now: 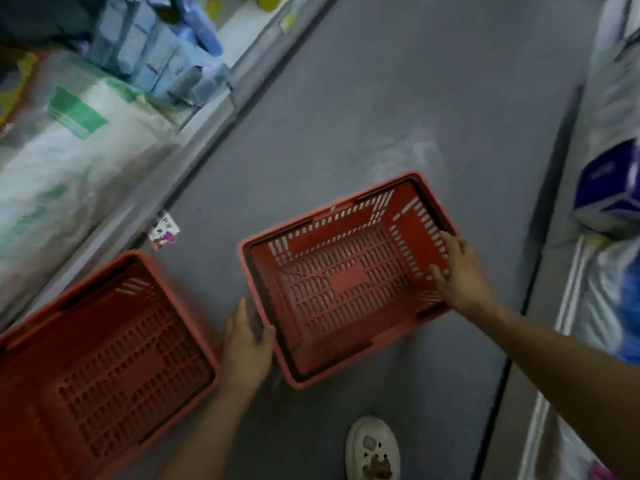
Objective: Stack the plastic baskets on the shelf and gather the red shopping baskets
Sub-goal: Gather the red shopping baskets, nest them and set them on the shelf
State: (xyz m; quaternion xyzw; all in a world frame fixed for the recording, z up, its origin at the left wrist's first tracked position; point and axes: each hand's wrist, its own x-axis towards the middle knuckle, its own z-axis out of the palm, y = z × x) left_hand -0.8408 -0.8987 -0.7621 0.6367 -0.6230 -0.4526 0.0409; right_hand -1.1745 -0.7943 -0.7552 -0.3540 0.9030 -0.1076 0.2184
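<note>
Two empty red shopping baskets are over the grey aisle floor. The right basket (346, 278) is in the middle of the view. My left hand (246, 348) grips its near-left rim, thumb over the edge. My right hand (457, 271) holds its right rim, fingers inside the wall. The other red basket (104, 362) lies at the lower left, beside the shelf base, with no hand on it. The frame is blurred by motion.
A shelf with large white sacks (69, 161) and blue packs (156, 57) runs along the left. Another shelf with blue and white packs (609, 192) lines the right. A white shoe (372, 448) stands at the bottom centre. A small wrapper (163, 230) lies by the left shelf.
</note>
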